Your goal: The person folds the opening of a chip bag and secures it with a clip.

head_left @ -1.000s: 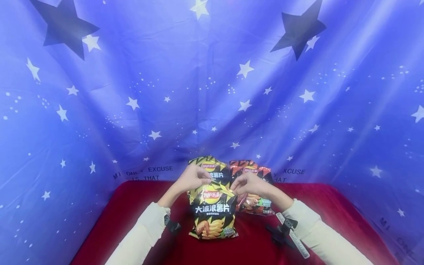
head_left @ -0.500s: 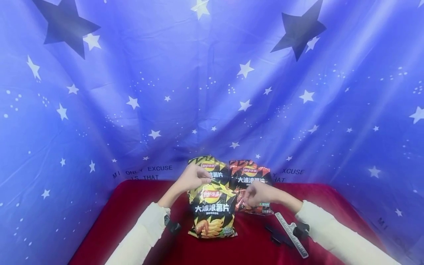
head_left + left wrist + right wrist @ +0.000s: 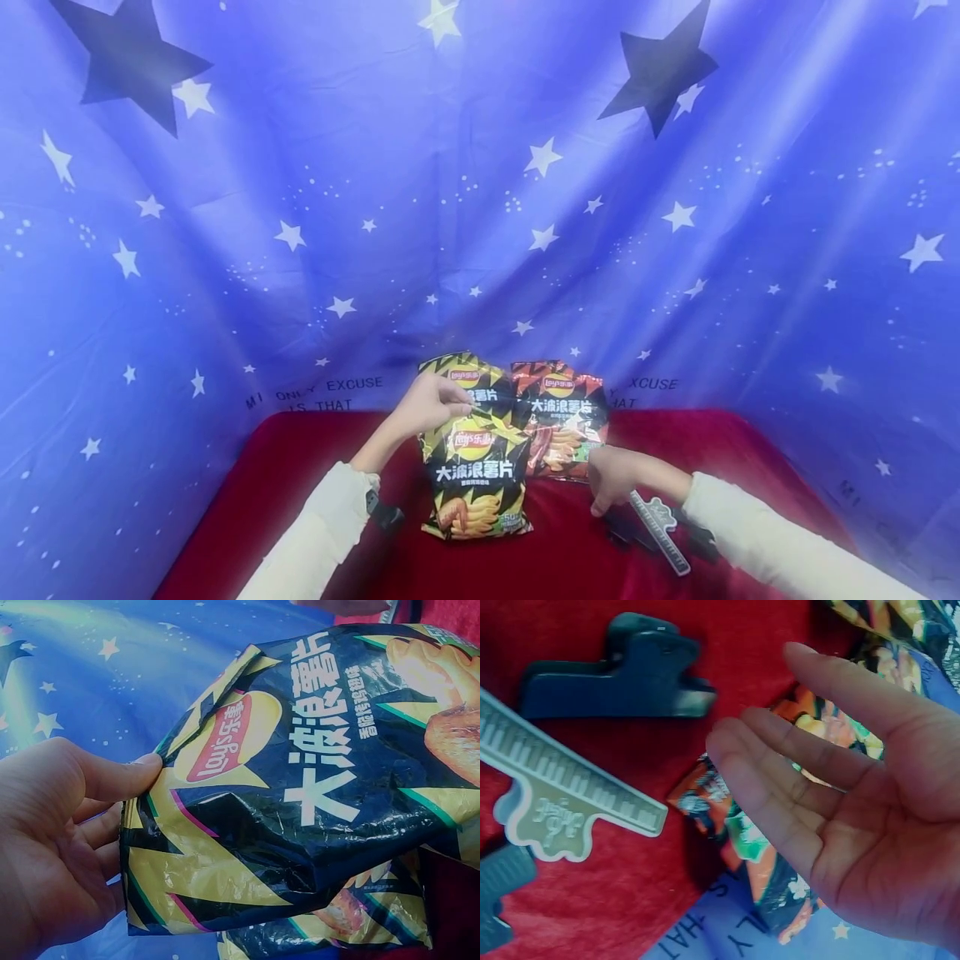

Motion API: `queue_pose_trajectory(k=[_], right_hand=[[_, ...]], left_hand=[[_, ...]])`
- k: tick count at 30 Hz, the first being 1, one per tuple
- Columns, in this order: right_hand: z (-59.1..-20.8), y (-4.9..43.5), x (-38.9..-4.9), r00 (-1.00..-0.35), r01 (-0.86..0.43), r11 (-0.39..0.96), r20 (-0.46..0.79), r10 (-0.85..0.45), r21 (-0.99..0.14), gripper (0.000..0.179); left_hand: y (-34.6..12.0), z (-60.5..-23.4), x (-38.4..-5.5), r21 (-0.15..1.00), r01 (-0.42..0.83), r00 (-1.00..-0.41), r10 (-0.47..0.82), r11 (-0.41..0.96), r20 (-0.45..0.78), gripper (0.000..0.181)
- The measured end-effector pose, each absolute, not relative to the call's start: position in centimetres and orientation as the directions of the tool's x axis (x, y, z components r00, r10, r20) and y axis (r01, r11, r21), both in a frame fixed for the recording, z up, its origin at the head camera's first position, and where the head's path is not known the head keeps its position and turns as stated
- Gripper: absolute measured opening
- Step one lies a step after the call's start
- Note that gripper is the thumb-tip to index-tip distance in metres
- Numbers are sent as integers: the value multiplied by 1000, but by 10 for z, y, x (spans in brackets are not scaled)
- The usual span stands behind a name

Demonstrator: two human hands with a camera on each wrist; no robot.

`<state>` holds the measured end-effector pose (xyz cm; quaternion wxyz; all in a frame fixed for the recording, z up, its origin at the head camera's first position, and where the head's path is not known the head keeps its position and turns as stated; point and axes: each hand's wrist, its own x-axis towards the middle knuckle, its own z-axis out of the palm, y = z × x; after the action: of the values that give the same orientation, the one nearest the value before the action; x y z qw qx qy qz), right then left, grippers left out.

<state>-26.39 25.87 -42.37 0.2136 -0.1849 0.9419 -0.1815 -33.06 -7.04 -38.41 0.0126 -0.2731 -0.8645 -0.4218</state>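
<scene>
My left hand (image 3: 431, 406) pinches the folded top edge of a yellow and black potato chip bag (image 3: 476, 492), thumb in front, as the left wrist view shows. The bag stands upright at the middle of the red table. My right hand (image 3: 628, 477) is over the table to the right, fingers extended and holding nothing in the right wrist view. Close to its fingertips lie a dark bag clip (image 3: 619, 682) and a pale clip with a ruler-like bar (image 3: 562, 787). Another dark clip (image 3: 502, 889) is partly cut off there.
A second yellow chip bag (image 3: 459, 364) stands behind the first, partly hidden by it and my left hand. Beside it is a red and black chip bag (image 3: 558, 408). A blue star-patterned curtain (image 3: 405, 192) rises behind the red tablecloth (image 3: 300, 500).
My right hand has let go of the bag's top right corner and moved right and down toward the clips. My left hand keeps its pinch on the bag's top edge.
</scene>
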Motion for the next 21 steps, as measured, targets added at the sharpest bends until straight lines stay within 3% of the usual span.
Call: queue_pose_trajectory(k=[5,12,21], right_hand=[[-439,267,-265,-868,-253,904,-332,-370,-345,29],[-527,311,-303,-853,-335,902,-318,-413,-273,38],[-527,298,-290,-911,-249,956,-296,-287,-157,55]], left_hand=[[-72,-384,-331,725,492,-845,464,482,265,10],[-71,-384,-330,719,483,-853,455,501,256,10],[-71,-385,-330,726,468,-860,447,504,245,10]])
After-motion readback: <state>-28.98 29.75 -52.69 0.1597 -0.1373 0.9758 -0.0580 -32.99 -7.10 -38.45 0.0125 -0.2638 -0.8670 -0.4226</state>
